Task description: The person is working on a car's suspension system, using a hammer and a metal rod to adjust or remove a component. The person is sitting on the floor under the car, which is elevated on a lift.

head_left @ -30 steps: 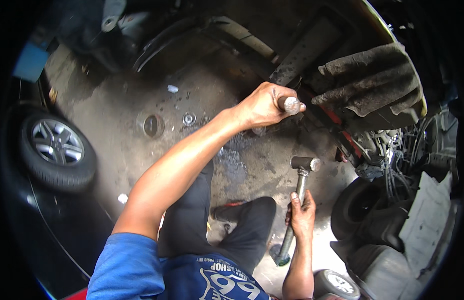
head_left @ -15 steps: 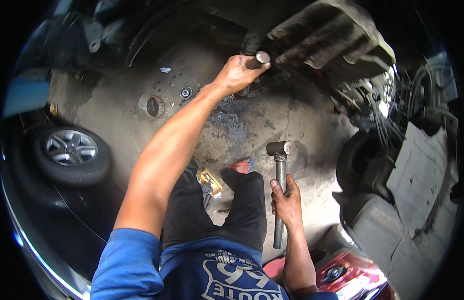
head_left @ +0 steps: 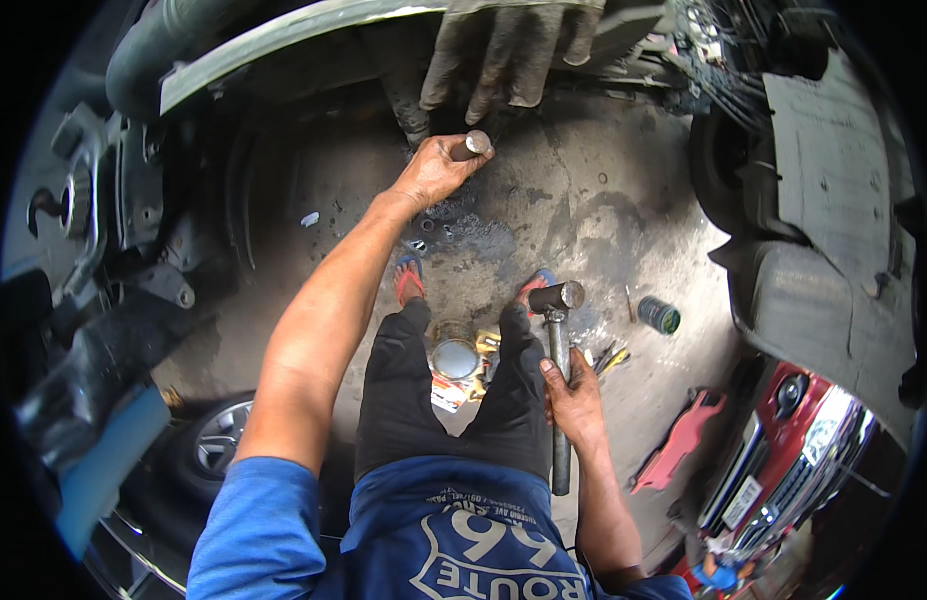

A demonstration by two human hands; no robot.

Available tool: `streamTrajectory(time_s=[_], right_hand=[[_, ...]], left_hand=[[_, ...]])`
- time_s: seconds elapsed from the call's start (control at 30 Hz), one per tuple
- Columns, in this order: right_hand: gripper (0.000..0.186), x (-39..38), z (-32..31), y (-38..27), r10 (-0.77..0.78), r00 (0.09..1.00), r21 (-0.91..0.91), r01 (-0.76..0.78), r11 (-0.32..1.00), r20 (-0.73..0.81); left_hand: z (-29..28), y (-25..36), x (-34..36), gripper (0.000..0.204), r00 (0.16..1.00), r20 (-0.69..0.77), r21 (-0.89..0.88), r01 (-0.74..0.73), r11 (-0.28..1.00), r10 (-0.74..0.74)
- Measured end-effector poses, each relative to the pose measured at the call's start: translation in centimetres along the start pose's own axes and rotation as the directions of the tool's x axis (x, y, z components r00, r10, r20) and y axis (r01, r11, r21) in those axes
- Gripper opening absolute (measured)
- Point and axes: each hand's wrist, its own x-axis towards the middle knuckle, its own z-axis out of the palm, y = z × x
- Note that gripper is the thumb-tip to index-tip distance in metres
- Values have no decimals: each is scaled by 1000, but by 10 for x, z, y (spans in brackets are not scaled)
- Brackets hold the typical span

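My left hand point(head_left: 433, 172) grips a short round metal bar point(head_left: 473, 145), its worn flat top facing up, just below grimy, finger-shaped ribs point(head_left: 518, 55) of a vehicle part overhead. Whether the bar's lower end touches anything is hidden. Lower right, my right hand point(head_left: 578, 405) is wrapped round the pipe handle of a steel hammer point(head_left: 558, 298), held upright with the head above my thumb, in front of my leg.
Vehicle underparts point(head_left: 813, 180) surround me above and at both sides. On the stained floor point(head_left: 623, 240) are a dark can point(head_left: 659, 316), yellow-handled pliers point(head_left: 613, 360) and a round container point(head_left: 454, 359). A red car point(head_left: 783, 445), red panel point(head_left: 675, 445) and another person point(head_left: 721, 572) appear lower right.
The view has shifted, bringing both feet, the floor tools and more underparts into sight. My left hand and bar appear farther left and higher than a second ago. Both grips are unchanged.
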Motion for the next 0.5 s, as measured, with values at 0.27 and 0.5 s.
streamTrajectory(time_s=[0.27,0.5], right_hand=[[24,-34,33,14,54,999,222,-51,974,-7],[22,-22,24,10,-21,1000,250,18,968,13]], left_hand=[[-33,6,16,17,960,279,219,-46,975,-17],[-32,14,6,21,964,262,210,-112,971,55]])
